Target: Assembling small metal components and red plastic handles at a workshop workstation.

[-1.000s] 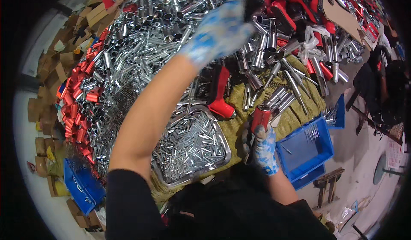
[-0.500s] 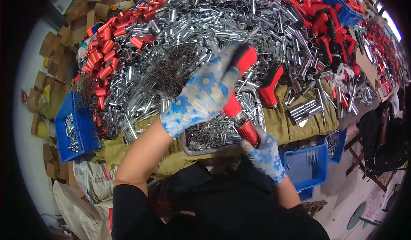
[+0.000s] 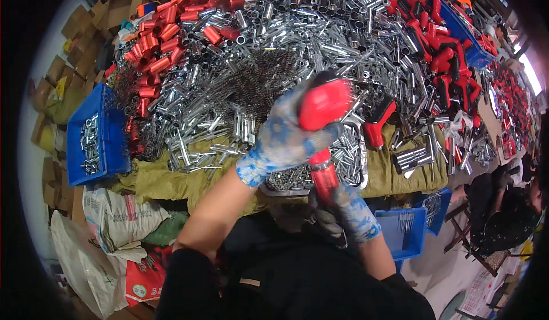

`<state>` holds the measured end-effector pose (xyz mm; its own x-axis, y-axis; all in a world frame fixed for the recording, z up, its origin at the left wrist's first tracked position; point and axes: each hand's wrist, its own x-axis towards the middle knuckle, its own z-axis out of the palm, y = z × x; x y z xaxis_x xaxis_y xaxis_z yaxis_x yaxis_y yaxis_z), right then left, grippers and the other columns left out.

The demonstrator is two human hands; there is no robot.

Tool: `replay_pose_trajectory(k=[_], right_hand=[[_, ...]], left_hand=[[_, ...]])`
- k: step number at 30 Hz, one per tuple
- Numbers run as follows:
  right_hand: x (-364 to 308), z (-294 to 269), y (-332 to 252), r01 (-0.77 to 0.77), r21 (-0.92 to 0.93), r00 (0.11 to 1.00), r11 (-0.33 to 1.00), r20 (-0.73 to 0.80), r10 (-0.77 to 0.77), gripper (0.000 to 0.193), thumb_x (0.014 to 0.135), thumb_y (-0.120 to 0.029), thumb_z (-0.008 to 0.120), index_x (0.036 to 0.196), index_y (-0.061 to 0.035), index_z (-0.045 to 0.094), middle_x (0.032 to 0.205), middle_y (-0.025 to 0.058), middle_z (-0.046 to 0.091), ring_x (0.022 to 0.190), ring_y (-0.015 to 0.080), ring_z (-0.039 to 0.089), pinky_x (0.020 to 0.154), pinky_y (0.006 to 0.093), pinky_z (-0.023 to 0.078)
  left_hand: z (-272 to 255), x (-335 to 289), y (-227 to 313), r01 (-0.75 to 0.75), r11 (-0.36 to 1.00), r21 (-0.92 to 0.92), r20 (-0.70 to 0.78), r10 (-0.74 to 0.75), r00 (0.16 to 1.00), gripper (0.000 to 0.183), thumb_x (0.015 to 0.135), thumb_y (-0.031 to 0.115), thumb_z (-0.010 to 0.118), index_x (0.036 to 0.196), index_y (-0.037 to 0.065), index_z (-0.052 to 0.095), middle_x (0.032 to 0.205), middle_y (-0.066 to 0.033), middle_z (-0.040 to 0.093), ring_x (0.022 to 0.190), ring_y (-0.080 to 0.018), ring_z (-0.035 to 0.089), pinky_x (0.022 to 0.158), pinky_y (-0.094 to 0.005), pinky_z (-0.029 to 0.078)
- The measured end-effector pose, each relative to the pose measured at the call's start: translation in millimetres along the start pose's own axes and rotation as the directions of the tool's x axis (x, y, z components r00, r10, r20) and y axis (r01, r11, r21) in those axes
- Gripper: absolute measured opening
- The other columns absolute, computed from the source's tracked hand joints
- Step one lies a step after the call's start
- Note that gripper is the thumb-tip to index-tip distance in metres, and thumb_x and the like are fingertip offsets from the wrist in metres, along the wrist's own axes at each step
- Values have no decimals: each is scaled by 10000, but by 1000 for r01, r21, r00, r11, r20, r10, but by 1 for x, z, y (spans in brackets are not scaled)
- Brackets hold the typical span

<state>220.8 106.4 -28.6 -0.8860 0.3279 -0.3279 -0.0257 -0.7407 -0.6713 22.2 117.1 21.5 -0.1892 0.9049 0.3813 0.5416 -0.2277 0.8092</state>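
My left hand (image 3: 280,134), in a white glove with blue flowers, is closed round a red and black pistol-shaped handle (image 3: 326,106), blurred by motion. The neck of that handle points down toward me. A shiny red metal tube (image 3: 324,177) meets the neck end; whether the two are threaded together I cannot tell. From below, my right hand (image 3: 350,208), gloved alike with grey fingers, grips the tube. Beneath both hands lies a metal tray (image 3: 364,168) of small silver parts. Another red and black handle (image 3: 377,127) rests on the olive cloth beside it.
Chrome tubes and rods (image 3: 320,34) heap across the table, with springs (image 3: 257,83), red tubes (image 3: 154,48) at left and red handles (image 3: 452,63) at right. Blue bins stand left (image 3: 111,131) and lower right (image 3: 403,228). A person in dark clothes (image 3: 503,206) is at far right.
The red handle has turned in my left hand, its red side now facing up. My right hand stays on the tube, with its grey fingers now lower. The view has shifted slightly.
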Motion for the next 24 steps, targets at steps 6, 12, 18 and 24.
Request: replay_pose_trajectory(k=[6,12,18,24], right_hand=[[8,12,10,-86,231,964,969,266,22,726,717,-717,648,897,-23,535,494,-30,397,313,54,315,282,208,277],[29,12,4,258,-731,827,632,-172,-536,515,744,-460,768,879,-18,542,575,4,474,427,85,458,361,228,378],[25,11,1,34,71,970,997,239,-50,363,731,-187,767,985,-18,571,684,35,574,502,123,537,464,261,455],[38,9,17,165,-784,965,598,2,-264,333,850,-293,690,1006,-24,569,635,72,561,499,183,529,486,303,452]], left_hand=[[21,-18,7,34,-28,-999,36,-61,997,739,752,637,589,1223,69,560,1266,-197,532,1149,-383,515,1033,-529,363],[-1,-9,16,186,404,-896,41,-343,939,807,858,626,543,1368,8,447,1134,-203,626,833,-308,665,830,-437,522],[-1,0,27,382,154,-911,273,-469,840,484,831,416,686,1077,16,570,746,-50,602,598,-140,576,573,-294,522],[-2,-3,9,186,583,-791,-40,-352,935,433,846,368,693,1107,37,595,694,-22,577,544,-110,550,560,-282,528]])
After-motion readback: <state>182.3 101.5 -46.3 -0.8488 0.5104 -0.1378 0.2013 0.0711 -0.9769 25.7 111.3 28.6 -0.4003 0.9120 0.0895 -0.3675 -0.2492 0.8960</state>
